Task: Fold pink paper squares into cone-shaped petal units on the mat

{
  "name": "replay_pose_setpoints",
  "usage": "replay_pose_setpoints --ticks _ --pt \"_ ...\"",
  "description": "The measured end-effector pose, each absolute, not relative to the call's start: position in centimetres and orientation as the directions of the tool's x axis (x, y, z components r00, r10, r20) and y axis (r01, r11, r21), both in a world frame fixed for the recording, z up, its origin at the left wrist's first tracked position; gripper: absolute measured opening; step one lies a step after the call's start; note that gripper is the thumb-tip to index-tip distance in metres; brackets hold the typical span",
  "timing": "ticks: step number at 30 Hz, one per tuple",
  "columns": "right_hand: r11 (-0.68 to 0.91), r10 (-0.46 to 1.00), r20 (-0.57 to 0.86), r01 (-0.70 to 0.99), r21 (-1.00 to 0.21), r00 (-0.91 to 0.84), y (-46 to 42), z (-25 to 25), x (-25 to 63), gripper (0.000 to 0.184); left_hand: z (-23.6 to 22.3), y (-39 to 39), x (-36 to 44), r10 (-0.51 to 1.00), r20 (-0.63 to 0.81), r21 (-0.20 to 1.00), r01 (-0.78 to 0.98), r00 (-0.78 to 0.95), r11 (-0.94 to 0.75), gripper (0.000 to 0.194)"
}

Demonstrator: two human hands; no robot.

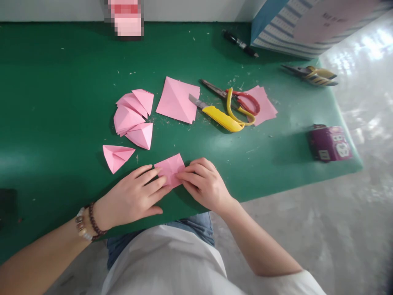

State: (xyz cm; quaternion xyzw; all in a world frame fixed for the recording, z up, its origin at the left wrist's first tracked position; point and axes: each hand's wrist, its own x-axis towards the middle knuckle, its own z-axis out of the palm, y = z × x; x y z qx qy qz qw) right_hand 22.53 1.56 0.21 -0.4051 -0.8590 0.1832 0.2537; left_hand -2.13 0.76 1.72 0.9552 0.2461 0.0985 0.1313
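Note:
A folded piece of pink paper (169,170) lies on the green tabletop (55,102) in front of me. My left hand (132,194) presses its left side with the fingertips, and my right hand (204,182) holds its right side, covering part of it. Just left of them lies a pink folded triangle (116,157). Farther up is a heap of several folded pink pieces (133,119). An unfolded pink square with crease lines (176,99) lies above my hands.
A yellow utility knife (222,118) rests across red-and-yellow scissors (242,102) on pink sheets (264,104). Yellow-handled scissors (311,76), a black pen (240,43), a purple box (329,143) and a striped paper bag (285,28) stand beyond. Paper scraps dot the tabletop.

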Motion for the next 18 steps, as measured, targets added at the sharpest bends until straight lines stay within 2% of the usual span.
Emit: replay_pose_setpoints --ticks 6,18 --pt "0.608 0.787 0.295 0.599 -0.521 -0.541 1.58 0.25 22.52 0.014 1.84 0.98 -2.23 0.482 0.068 0.314 0.44 0.874 -0.841 0.056" --pt "0.601 0.79 0.288 0.591 -0.538 -0.541 1.53 0.2 22.57 0.017 1.68 1.25 -2.39 0.504 0.086 0.339 0.45 0.859 -0.826 0.054"
